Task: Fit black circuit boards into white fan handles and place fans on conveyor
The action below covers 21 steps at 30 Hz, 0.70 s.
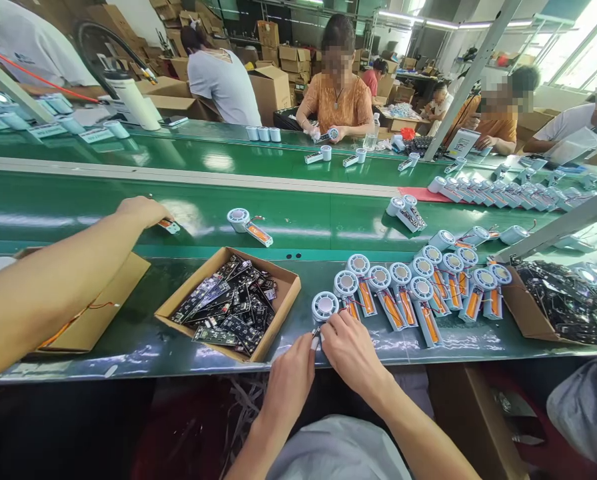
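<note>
At the near edge of the bench, a light-blue handheld fan lies with its round head facing up. My left hand is closed at its handle end, thumb and fingertips pinched together. My right hand curls over the same handle from the right, its fingertips meeting those of the left. Most of the handle is covered by my fingers, so the small part between them cannot be made out. Just right of my hands stand several similar fans, with orange strips in their opened handles and thin red wires.
A cardboard box of black circuit boards is left of my hands; another box of boards stands at right. A co-worker's arm reaches in from the left over the green conveyor. A metal post slants at right. People sit opposite.
</note>
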Each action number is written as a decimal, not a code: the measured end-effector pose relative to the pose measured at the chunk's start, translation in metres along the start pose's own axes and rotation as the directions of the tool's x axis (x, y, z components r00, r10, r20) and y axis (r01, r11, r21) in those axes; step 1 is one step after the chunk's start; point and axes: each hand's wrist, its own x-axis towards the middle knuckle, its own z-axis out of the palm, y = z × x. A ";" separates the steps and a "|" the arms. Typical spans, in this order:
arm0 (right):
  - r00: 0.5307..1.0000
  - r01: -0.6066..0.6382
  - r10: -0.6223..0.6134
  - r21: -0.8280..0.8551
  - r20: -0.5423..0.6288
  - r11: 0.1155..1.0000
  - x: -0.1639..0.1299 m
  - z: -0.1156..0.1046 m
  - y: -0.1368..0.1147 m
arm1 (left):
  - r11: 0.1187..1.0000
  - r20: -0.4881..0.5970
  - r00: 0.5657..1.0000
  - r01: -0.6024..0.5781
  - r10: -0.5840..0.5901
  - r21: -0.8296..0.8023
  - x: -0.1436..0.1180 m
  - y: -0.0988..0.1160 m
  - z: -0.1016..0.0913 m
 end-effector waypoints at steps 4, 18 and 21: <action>1.000 0.016 -0.016 0.103 -0.003 0.995 -0.001 0.000 0.006 | 0.994 0.110 0.990 -0.095 0.088 0.061 0.004 -0.001 -0.017; 1.000 0.018 -0.024 0.280 0.020 0.960 0.003 -0.001 0.018 | 0.989 0.156 0.981 -0.096 0.113 -0.112 0.013 -0.006 -0.025; 0.998 0.062 -0.062 0.372 -0.011 0.926 0.001 0.002 0.028 | 0.962 0.137 0.979 -0.111 0.148 -0.250 0.017 -0.014 -0.028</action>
